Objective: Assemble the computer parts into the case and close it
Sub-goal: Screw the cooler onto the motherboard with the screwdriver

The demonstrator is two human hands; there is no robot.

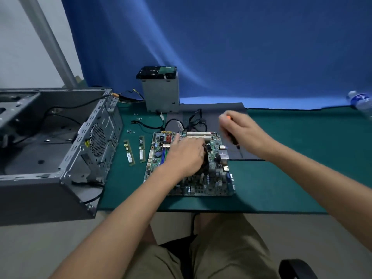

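Our left hand (185,152) lies on the middle of the motherboard (216,174), fingers bent down over a dark cooler (205,160). We cannot tell whether they grip it or only rest there. Our right hand (239,131), somewhat blurred, hovers just past the motherboard's far right corner, fingers curled round a black screwdriver (233,140) with an orange end, its tip pointing down.

The motherboard lies flat on the green counter (302,158), outside the case. Left of the motherboard lie two memory sticks (129,152), and further left the open case (50,150) lies on its side. A few screws (129,131) sit beyond the sticks. Behind the motherboard lie a dark grey panel (211,111) and black cables (197,119), with a grey drive cage (161,93) standing at the back. Far to the right of the motherboard is a water bottle (360,101).
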